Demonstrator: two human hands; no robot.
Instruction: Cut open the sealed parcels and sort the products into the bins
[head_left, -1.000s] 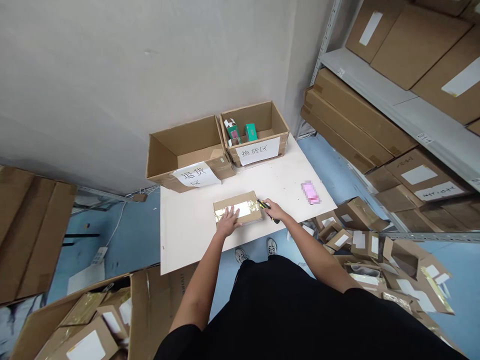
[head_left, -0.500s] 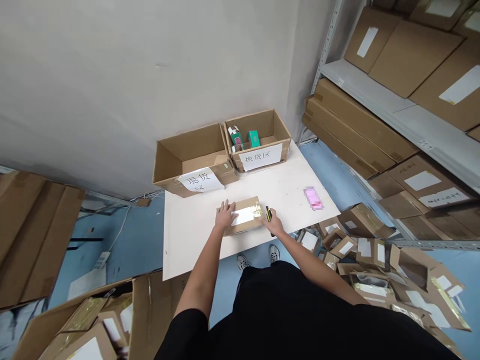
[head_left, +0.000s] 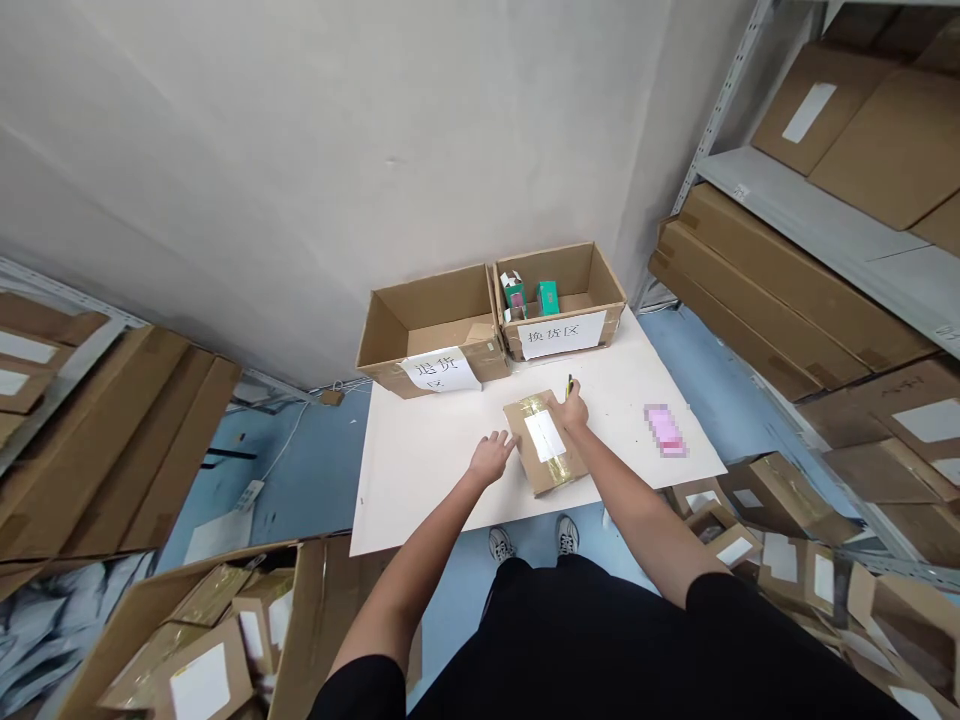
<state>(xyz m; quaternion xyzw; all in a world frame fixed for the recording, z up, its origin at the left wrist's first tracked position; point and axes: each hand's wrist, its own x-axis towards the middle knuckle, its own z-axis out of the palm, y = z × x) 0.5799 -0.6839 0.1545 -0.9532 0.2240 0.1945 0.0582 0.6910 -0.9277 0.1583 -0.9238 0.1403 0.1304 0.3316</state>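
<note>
A taped cardboard box [head_left: 525,455] with a white label on its top lies on the white table [head_left: 420,470], its long side now running roughly toward me. At its left edge is my left hand [head_left: 491,457], fingers spread, the thumb side at or very near the cardboard. My right hand [head_left: 574,410] is by the box's far right corner, closed around a black-and-yellow utility knife [head_left: 570,384] that points away from me. Whether the knife's blade is out is too small to tell.
Two open cartons with handwritten signs stand at the table's back: the left carton [head_left: 382,365], and the right carton [head_left: 611,318] holding green boxes [head_left: 548,297]. A blurred pink item [head_left: 665,430] lies at right. Shelves and piled boxes [head_left: 795,490] flank the table.
The cardboard box has been turned from lying crosswise to lying lengthwise. My left hand has moved off its top to the left edge; the right hand, still with the knife, has moved toward its far corner.
</note>
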